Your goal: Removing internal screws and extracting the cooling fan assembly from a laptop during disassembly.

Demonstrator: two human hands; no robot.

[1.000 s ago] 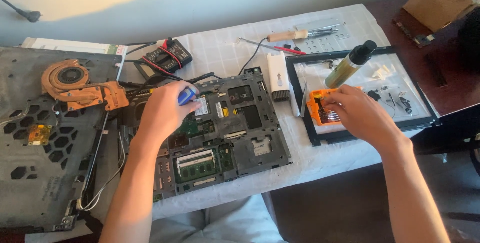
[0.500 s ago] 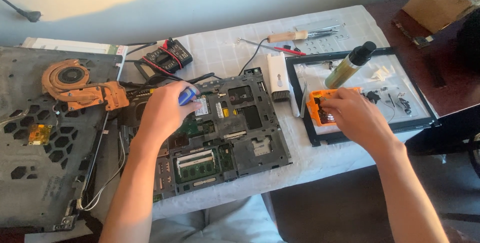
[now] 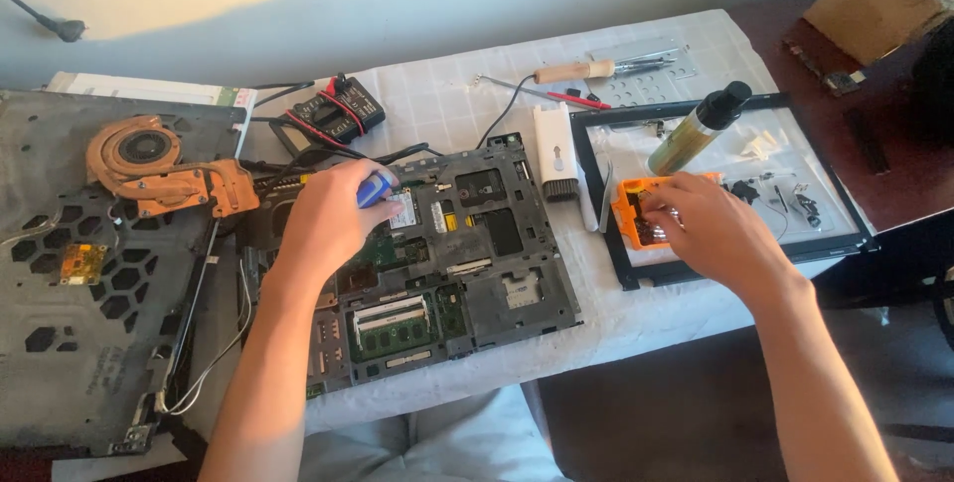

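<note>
1. Screwdriver handle (image 3: 376, 187), blue, sits in the left hand (image 3: 323, 219) above the upper left part of the opened laptop board (image 3: 452, 253); the fingers are curled tight around it, so only its rounded end shows.
2. Orange bit case (image 3: 628, 212) lies at the left edge of the black screen bezel (image 3: 606, 234), and the right hand (image 3: 711, 234) rests over it with fingers bent down into the tray. Whether they pinch a bit I cannot tell.
3. Edges: the board's near corner reaches the front edge of the white-covered table (image 3: 616, 318), and the bezel overhangs toward the right edge. Open cloth lies between board and bezel, broken by a white brush tool (image 3: 553, 152).
4. Left of the board, the copper heatsink and fan (image 3: 149, 164) rest on the grey laptop base (image 3: 79, 343), close beside the left wrist.
5. A green bottle (image 3: 696, 132) stands tilted just behind the right hand; a multimeter (image 3: 333, 112) and wooden-handled iron (image 3: 576, 71) lie farther back.
6. Hidden: the screwdriver's shaft and tip, and most of the case's contents. The base is cut off at the left and lower frame edges.
</note>
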